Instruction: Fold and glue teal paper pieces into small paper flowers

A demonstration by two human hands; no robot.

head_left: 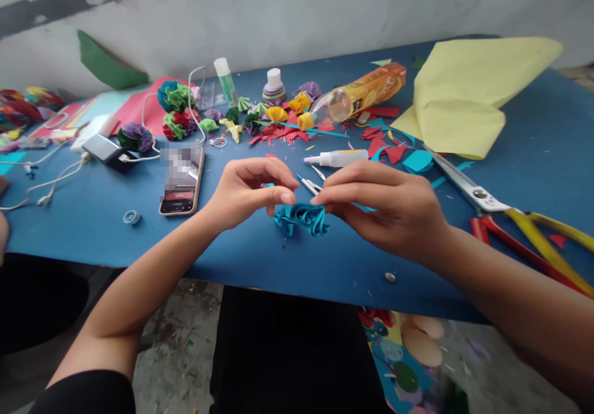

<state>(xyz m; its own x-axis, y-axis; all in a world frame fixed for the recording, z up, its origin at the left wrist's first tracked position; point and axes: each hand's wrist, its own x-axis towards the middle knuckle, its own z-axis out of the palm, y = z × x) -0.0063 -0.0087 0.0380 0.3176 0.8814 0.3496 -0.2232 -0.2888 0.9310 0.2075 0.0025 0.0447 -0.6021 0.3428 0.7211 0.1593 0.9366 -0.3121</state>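
Note:
Between my two hands, above the front part of the table, is a blue pleated paper flower (309, 219) with curled folds. My left hand (250, 191) pinches its left side between thumb and fingers. From the right, my right hand (387, 207) grips the flower's upper edge with its fingertips. Just behind the hands lie a white glue bottle (336, 158) with a pointed nozzle and a slim white pen-like tool (310, 185), partly hidden by my right hand.
Scissors (482, 197) with red and yellow handles lie at right, near a large yellow paper sheet (459, 98). Farther back are an orange-labelled bottle (371, 95), red paper scraps (278, 132) and a glue stick (225, 81). A phone (183, 182) and cables lie left.

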